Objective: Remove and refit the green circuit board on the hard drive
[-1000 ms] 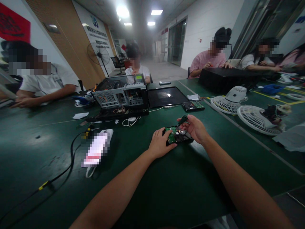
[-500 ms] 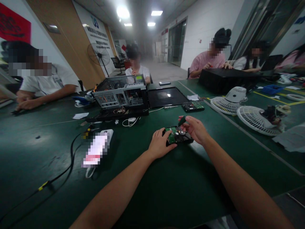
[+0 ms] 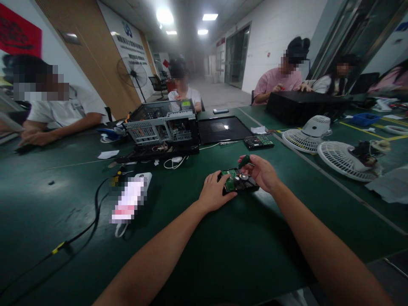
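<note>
A hard drive (image 3: 245, 183) with a green circuit board lies on the green table in front of me. My left hand (image 3: 215, 191) wraps around its left end, thumb along the near edge and fingers over the far side. In my right hand (image 3: 260, 171) is a screwdriver with a dark green handle (image 3: 245, 161), gripped between thumb and fingers above the drive. Its tip points down at the board, but the exact contact spot is too small to make out. A second hard drive (image 3: 259, 142) rests farther back.
An opened computer case (image 3: 159, 129) stands back left, beside a black side panel (image 3: 223, 129). A phone (image 3: 130, 199) and a black cable (image 3: 96, 208) lie to the left. White fan parts (image 3: 304, 136) sit at the right. Several people are seated around the table.
The screwdriver handle has shifted very slightly in my right hand. My left hand and the hard drive stay where they were.
</note>
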`<state>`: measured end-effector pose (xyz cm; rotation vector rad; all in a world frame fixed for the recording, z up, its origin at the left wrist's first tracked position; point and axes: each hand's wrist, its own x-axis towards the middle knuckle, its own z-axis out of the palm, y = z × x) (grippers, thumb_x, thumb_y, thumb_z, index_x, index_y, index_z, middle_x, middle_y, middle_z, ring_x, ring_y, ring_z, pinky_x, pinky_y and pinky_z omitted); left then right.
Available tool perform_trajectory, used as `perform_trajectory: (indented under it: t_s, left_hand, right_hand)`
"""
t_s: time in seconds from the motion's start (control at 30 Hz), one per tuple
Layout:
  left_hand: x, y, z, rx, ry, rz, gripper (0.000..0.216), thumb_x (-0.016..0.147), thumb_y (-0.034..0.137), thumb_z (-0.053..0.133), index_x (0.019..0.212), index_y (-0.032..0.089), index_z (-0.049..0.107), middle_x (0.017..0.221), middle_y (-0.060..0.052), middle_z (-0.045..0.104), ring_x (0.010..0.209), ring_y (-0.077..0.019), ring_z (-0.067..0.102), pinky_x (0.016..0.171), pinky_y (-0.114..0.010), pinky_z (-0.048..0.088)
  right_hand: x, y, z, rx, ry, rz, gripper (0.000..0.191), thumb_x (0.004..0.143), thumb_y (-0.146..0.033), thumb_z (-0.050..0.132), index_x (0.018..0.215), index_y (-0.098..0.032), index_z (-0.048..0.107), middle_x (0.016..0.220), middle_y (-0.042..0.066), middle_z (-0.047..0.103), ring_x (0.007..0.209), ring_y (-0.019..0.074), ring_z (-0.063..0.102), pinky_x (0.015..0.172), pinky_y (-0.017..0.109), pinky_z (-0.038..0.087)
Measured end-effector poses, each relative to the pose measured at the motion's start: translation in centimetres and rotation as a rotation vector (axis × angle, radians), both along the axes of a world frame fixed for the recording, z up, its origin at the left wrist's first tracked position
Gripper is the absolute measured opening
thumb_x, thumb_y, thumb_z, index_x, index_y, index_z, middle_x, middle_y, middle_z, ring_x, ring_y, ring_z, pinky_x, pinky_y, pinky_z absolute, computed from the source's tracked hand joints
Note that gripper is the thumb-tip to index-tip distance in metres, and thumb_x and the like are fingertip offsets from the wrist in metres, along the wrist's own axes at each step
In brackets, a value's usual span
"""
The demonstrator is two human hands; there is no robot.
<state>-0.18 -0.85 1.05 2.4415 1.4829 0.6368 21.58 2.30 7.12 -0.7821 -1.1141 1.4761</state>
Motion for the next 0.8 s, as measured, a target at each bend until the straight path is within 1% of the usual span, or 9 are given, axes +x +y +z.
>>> perform_trajectory:
  t_s: [0.23,0.4,0.53,0.8]
  left_hand:
    - [-0.01,0.03,-0.06,-0.005,0.004,0.003,0.074,0.084,0.066,0.067,0.146,0.032,0.047,0.154,-0.011,0.039,0.140,-0.0362,0.039,0.116,-0.055,0.033]
    - [-0.02,0.09,-0.14,-0.003,0.004,0.003,0.073,0.085,0.067,0.066,0.146,0.031,0.047,0.154,-0.012,0.038,0.141,-0.0372,0.038,0.116,-0.056,0.032]
    - [-0.03,0.07,-0.09,-0.003,0.008,0.001,0.074,0.085,0.067,0.065,0.147,0.031,0.046,0.154,-0.012,0.038,0.141,-0.0373,0.038,0.116,-0.056,0.032]
    - [-0.07,0.01,0.07,-0.010,0.001,-0.003,0.074,0.084,0.065,0.067,0.147,0.032,0.046,0.155,-0.011,0.037,0.140,-0.0372,0.038,0.116,-0.056,0.033]
  right_hand:
    - [0.07,0.20,-0.10,-0.012,0.007,-0.009,0.030,0.088,-0.045,0.067,0.105,-0.021,0.073,0.106,0.008,0.073,0.075,0.0164,0.066,0.065,0.030,0.053]
    - [-0.07,0.16,0.09,-0.030,0.006,-0.008,0.033,0.089,-0.049,0.063,0.102,-0.021,0.073,0.106,0.008,0.074,0.073,0.0166,0.066,0.064,0.031,0.053]
    - [-0.06,0.18,0.09,-0.041,0.016,-0.017,0.031,0.091,-0.047,0.062,0.102,-0.020,0.073,0.106,0.009,0.074,0.073,0.0165,0.066,0.064,0.030,0.053]
    - [0.00,0.14,-0.04,-0.009,0.003,-0.016,0.029,0.090,-0.046,0.066,0.100,-0.019,0.073,0.104,0.009,0.074,0.074,0.0168,0.067,0.065,0.031,0.054]
